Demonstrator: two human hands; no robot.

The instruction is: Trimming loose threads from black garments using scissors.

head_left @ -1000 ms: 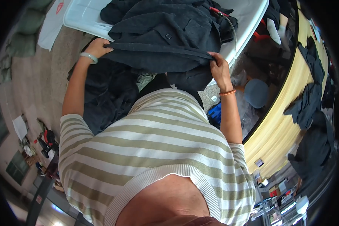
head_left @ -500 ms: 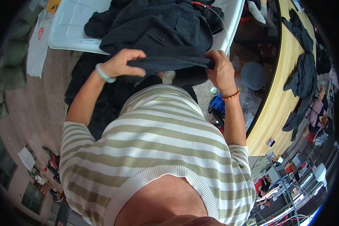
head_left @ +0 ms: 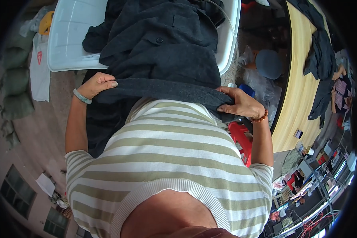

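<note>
head view: left of the left hand [head_left: 97,84], a white bag or sheet [head_left: 39,71] with a small red shield-shaped label lies on the floor, a yellow round item [head_left: 46,22] above it. well right of the right hand [head_left: 242,104], a small dark card-like item [head_left: 298,134] sits on the curved yellow-wood table [head_left: 297,99]; print too small to tell.

grip: left hand, pale green bangle on the wrist, fingers curled shut over the folded edge of a dark grey wool coat [head_left: 166,51], thumb underneath. right hand, orange bead bracelet on the wrist, clamped on the same edge at its other end, fingers on top pressing down, thumb along the fold. the edge runs taut between both hands, right at the person's chest, just above the green-and-white striped shirt [head_left: 166,158].

coat location: bulk lies ahead of both hands on a white plastic table [head_left: 73,35], one dark button visible near the middle, lower part hanging off the table's near edge toward the person. more dark fabric hangs below the left hand beside the body.

below the right hand: red plastic stool [head_left: 242,139]. beyond it, a blue-grey round stool [head_left: 269,63] and clear plastic bags. dark garments [head_left: 321,59] draped over the yellow-wood table, well apart from the hands.
</note>
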